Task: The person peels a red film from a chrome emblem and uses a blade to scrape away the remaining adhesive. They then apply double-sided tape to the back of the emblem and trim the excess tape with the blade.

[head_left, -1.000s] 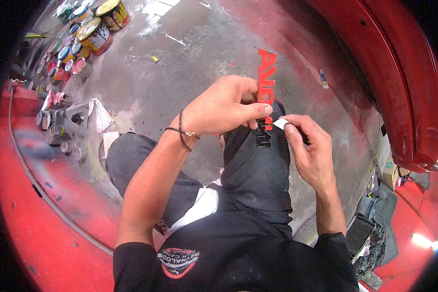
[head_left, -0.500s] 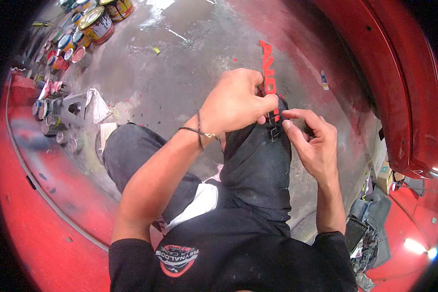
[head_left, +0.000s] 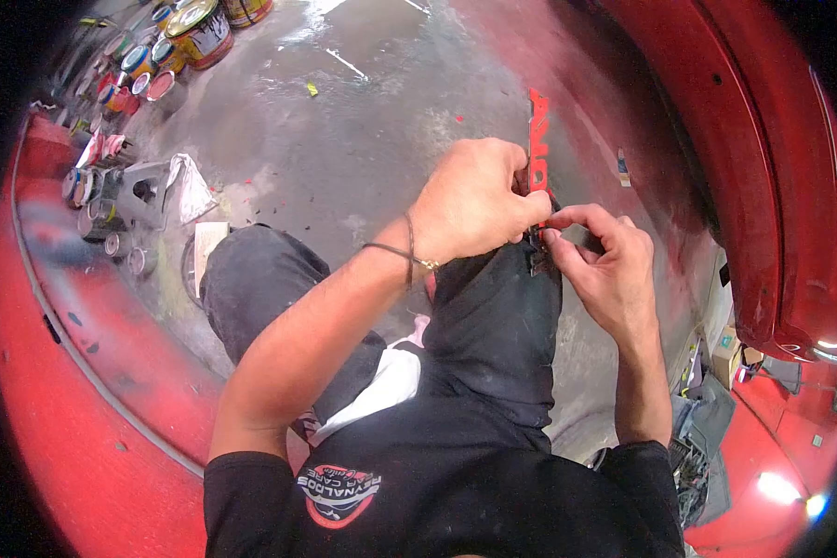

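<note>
A narrow lettered strip [head_left: 538, 139], red on its upper part and black toward its lower end, stands out above my raised knee [head_left: 498, 316]. My left hand [head_left: 479, 200], with a dark cord bracelet at the wrist, is closed on the strip's middle between thumb and fingers. Thumb and forefinger of my right hand [head_left: 609, 260] pinch at the strip's lower part, close beside the left thumb. Fingertips hide that stretch of the strip, and its black lower end shows just below them.
Several paint cans [head_left: 200, 35] stand at the upper left, with a white cloth [head_left: 191, 189] nearer. A red panel [head_left: 112, 409] lies along the left, a glossy red car part [head_left: 763, 167] at the right. A small bottle [head_left: 623, 167] is on the floor.
The strip and both hands have shifted slightly right in view. My right fingertips have come closer together at the strip's lower part, next to my left thumb.
</note>
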Available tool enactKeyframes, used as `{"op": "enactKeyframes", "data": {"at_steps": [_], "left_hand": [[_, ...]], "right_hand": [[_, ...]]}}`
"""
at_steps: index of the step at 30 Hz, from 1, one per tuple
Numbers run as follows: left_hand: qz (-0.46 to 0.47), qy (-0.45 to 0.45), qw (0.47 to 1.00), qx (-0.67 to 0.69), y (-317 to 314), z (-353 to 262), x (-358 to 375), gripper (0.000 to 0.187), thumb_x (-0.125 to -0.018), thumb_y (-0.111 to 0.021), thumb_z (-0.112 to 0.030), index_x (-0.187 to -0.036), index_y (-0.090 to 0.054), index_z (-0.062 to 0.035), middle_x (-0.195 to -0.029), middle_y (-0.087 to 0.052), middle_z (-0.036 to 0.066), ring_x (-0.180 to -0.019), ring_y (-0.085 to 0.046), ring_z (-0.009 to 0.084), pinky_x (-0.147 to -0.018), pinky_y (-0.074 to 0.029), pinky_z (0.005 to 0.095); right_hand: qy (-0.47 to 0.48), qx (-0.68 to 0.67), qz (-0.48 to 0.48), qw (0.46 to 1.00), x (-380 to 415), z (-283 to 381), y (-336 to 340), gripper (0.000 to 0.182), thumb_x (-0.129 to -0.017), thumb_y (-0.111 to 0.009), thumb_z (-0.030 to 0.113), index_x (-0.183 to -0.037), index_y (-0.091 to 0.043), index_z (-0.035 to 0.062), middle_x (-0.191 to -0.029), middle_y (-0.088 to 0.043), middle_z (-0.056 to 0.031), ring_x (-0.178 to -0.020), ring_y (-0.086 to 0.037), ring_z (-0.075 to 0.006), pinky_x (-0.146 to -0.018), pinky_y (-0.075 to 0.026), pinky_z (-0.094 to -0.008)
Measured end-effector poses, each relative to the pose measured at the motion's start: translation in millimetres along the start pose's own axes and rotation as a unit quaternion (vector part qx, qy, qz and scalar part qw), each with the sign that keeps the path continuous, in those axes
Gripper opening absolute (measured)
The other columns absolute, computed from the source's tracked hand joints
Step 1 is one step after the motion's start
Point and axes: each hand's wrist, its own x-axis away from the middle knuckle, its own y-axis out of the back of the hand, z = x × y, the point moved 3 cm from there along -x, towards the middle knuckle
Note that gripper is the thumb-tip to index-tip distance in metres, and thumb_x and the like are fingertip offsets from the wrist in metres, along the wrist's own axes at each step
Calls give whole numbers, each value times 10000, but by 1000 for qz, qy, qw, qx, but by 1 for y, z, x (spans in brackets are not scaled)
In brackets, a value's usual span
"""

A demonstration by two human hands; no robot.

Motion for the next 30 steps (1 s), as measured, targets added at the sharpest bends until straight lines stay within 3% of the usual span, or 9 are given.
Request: {"op": "enactKeyframes", "data": {"at_steps": [9,17,22,25,28,30], "left_hand": [[-14,-28,999,-30,-4,9,-4,293,-897,-726,-246,-853,-718,43,-712,-759,136,-649,-774,180,-652,-613,342],[-14,-17,1000,-14,-3,7,-3,287,-901,-722,-252,-849,-717,30,-685,-748,135,-652,-777,191,-656,-614,352],[33,16,997,69,-3,12,-3,241,-970,-737,-214,-1031,-737,19,-858,-788,100,-677,-748,136,-629,-600,322],[68,22,991,116,-3,11,-1,250,-1001,-747,-219,-1120,-739,1,-933,-790,76,-715,-729,113,-639,-589,299],[91,13,980,175,-4,12,2,259,-1008,-763,-237,-1124,-739,-7,-948,-787,67,-745,-730,114,-672,-586,283],[93,13,977,192,-4,13,3,257,-1007,-771,-248,-1104,-739,-11,-952,-788,69,-757,-736,120,-689,-587,279]], "right_hand": [[-23,-8,21,999,-2,-5,-10,242,-793,-766,153,-1024,-754,82,-698,-654,-113,-679,-586,-312,-702,-504,-441],[94,21,-21,995,11,-4,-19,264,-745,-748,119,-996,-667,108,-664,-613,-62,-679,-587,-303,-743,-482,-426],[133,-6,-31,991,29,-4,-13,281,-727,-763,73,-989,-665,99,-650,-586,-51,-654,-591,-289,-729,-485,-404],[0,-98,-50,994,36,-19,-12,175,-836,-757,55,-990,-676,62,-655,-586,-20,-640,-575,-172,-674,-471,-332],[-124,-227,-2,966,39,-22,-5,57,-973,-710,70,-1006,-688,27,-734,-606,38,-710,-534,-56,-639,-435,-264],[-126,-268,-9,955,41,-26,-4,72,-1022,-672,82,-1014,-699,16,-805,-613,64,-763,-511,-24,-663,-422,-239]]}}
